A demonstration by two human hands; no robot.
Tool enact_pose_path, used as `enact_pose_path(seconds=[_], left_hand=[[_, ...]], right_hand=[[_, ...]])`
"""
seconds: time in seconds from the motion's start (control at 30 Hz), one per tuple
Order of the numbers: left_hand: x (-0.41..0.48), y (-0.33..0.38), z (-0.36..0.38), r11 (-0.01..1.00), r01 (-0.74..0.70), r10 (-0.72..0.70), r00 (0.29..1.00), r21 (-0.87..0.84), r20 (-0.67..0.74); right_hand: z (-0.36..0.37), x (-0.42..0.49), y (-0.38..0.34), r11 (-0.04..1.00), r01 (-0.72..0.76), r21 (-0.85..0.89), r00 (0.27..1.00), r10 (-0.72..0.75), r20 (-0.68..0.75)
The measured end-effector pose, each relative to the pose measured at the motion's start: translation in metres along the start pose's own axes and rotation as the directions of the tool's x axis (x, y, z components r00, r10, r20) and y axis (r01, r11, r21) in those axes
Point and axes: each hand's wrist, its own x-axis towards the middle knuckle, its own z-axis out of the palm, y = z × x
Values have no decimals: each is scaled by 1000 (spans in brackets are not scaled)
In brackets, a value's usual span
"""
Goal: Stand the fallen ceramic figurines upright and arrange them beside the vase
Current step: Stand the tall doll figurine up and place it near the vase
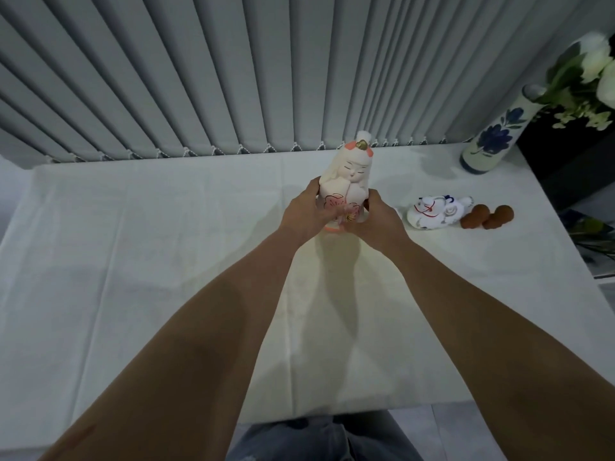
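A tall cream doll figurine (346, 174) with pink flowers and an orange base stands upright in the middle of the white-clothed table (133, 244). My left hand (307, 212) grips its lower left side and my right hand (377, 221) grips its lower right side. To the right, a white figurine with blue and red markings (436, 211) lies on its side. A small brown figurine (487, 216) lies beside it. The blue-flowered white vase (496, 134) with white flowers stands at the back right corner.
Grey vertical blinds (233, 78) hang behind the table. A dark piece of furniture (572, 154) stands right of the vase. The table's front edge runs near my legs in jeans (316, 437).
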Motion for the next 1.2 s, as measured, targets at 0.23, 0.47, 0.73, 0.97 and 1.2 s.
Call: enact_pose_path(seconds=[0.23, 0.47, 0.73, 0.97, 1.2], left_hand=[[15, 1, 1, 998, -29, 31, 999, 62, -23], [13, 0, 5, 998, -31, 33, 998, 53, -55], [17, -7, 1, 995, -13, 14, 1000, 103, -3], [22, -11, -1, 996, -40, 38, 999, 81, 26], [31, -14, -9, 989, -82, 78, 996, 120, 38]], right_hand=[[1, 7, 1, 999, -15, 36, 999, 16, -29], [-8, 4, -4, 997, 15, 71, 1000, -15, 6], [-16, -1, -14, 993, 34, 110, 997, -42, 71], [-11, 11, -9, 995, -22, 97, 998, 16, 62], [-6, 20, -10, 1000, -15, 11, 1000, 15, 0]])
